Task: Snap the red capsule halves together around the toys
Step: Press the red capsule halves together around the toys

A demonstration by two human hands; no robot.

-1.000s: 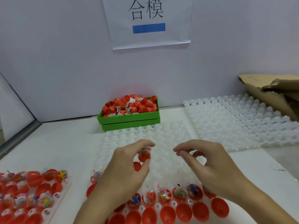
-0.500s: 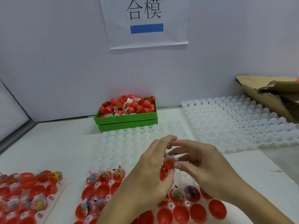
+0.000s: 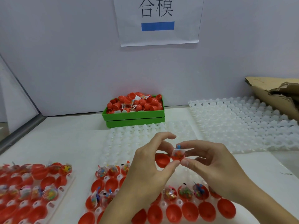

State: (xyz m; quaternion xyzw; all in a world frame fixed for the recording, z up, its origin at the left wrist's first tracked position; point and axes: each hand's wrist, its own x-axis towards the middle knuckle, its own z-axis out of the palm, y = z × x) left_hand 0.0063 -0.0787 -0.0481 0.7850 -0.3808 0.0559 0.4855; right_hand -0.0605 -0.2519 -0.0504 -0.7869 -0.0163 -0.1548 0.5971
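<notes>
Nearest the camera, a row of empty red halves (image 3: 189,212) is being carried in a white tray (image 3: 179,202), and behind it a row of halves loaded with bagged toys (image 3: 186,192) is being shown. A second tray (image 3: 53,205) with more halves and toys is being seen at the left edge, partly blurred. Above the near tray, two hands are being held close together over the table (image 3: 77,143). A filled half (image 3: 178,155), with a small clear toy bag (image 3: 177,151) standing out of its top, is being pinched by the right hand (image 3: 215,165) between thumb and forefinger. An empty half (image 3: 162,159) is being gripped by the left hand (image 3: 148,168), its fingers curled round it, just beside the filled half; whether the two halves are touching cannot be told. The left thumb tip is being pressed against the right thumb tip beneath the filled half. Beyond the hands, an unloaded white tray (image 3: 129,139) is being seen lying flat, and another one (image 3: 242,123) is being seen to the right, well apart from the hands. A green bin (image 3: 134,118) heaped with red halves and paper slips is being kept against the wall (image 3: 64,62). Torn cardboard (image 3: 275,94) is being seen at far right, and a paper sign (image 3: 157,21) with a blue bar is being displayed on the wall.
</notes>
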